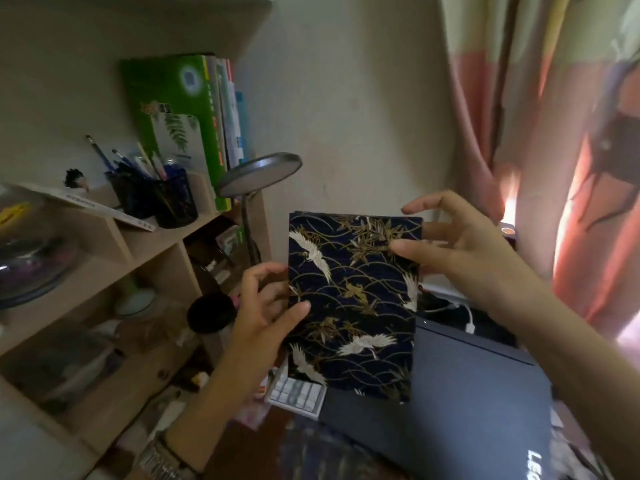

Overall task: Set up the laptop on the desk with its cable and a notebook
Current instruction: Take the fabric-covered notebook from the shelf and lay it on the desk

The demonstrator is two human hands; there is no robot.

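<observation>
Both hands are holding the notebook [353, 303] up above the closed laptop [467, 393] — left hand [263, 306] fingers gripping its left edge, right hand [460, 251] fingers pinching the far right corner — so the next move is probably finding it a bare table spot beside the laptop.

Just the one view here, shot from a head-worn wide-angle camera, aimed forward and down. Both hands, left hand [266, 306] and right hand [460, 247], are caught close up at arm's reach. Shelves [104, 271] are seen beyond the left hand, a curtain [554, 133] past the right.
</observation>
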